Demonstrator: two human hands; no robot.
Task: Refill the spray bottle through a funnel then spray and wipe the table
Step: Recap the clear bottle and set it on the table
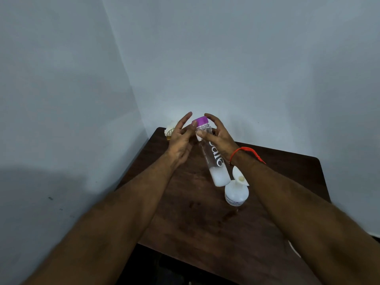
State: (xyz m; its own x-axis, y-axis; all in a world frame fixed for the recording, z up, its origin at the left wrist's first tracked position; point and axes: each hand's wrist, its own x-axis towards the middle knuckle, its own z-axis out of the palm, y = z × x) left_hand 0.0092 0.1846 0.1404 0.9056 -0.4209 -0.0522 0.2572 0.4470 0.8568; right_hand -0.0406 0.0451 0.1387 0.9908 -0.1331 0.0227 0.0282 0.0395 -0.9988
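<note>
Pale grey-blue walls meet in a corner behind a dark brown wooden table (pixel 205 223) whose top shows a mottled, slightly glossy grain and rounded corners.

At the far left corner of the table sits a small gold wire holder (pixel 170 134) with something pale and crumpled (pixel 171 125) in it, partly hidden behind the left hand; what it is cannot be told.

The left hand (pixel 180 138) is raised above the table with its fingers spread and loosely bent, its fingertips just beside the neck of the bottle; it grips nothing that can be seen.

Between the hands is a tall clear plastic water bottle with a purple screw cap (pixel 211 153). It is held off the table and tilted, cap pointing away and up, base pointing down toward the person. Dark lettering runs along its smooth cylindrical side. A small amount of cloudy white liquid sits pooled in its lower end; the rest of the body looks clear.

The right hand (pixel 218 134) grasps the upper part of this bottle, fingers arched over the cap and thumb across the neck. A red thread band (pixel 246 152) circles the right wrist.

Just below the bottle's base, a squat round white translucent spray bottle body (pixel 236 195) stands on the table with a printed band near its bottom. A white plastic funnel (pixel 239 176) sits in its mouth, its cone tilted and a pale yellowish spot showing at its throat. How full this bottle is cannot be told.
</note>
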